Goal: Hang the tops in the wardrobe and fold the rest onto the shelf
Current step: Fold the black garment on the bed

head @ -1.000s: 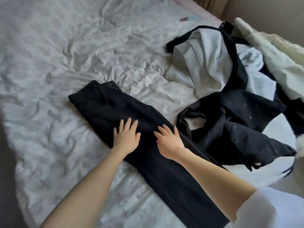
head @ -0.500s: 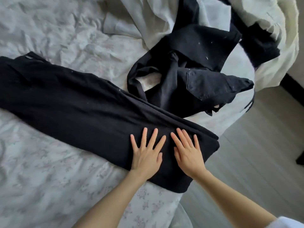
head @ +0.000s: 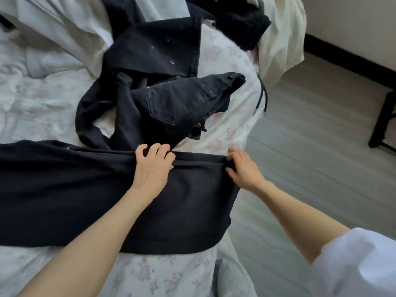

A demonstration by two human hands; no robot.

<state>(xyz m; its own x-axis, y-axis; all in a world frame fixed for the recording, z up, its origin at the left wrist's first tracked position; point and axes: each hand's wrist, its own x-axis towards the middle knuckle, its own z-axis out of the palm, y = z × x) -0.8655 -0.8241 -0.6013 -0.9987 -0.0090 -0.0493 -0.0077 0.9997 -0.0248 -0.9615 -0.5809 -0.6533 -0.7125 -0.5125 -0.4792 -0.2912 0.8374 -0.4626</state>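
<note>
Both hands have shifted from flat on the black trousers (head: 75, 189) to their far edge. Left hand (head: 152, 166) and right hand (head: 243, 168) each curl a grip on that edge; trousers lie across the bed (head: 160, 275), left end cut off. Beyond, crumpled black jeans (head: 171, 99), pale tops (head: 64, 28) partly hidden.

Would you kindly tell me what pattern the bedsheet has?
Small faded pink flowers on the white bedsheet, seen in the head view.

Black trousers (head: 75, 189) lie flat across the bed, another dark pair, perhaps jeans (head: 162, 99), crumpled beyond
</note>
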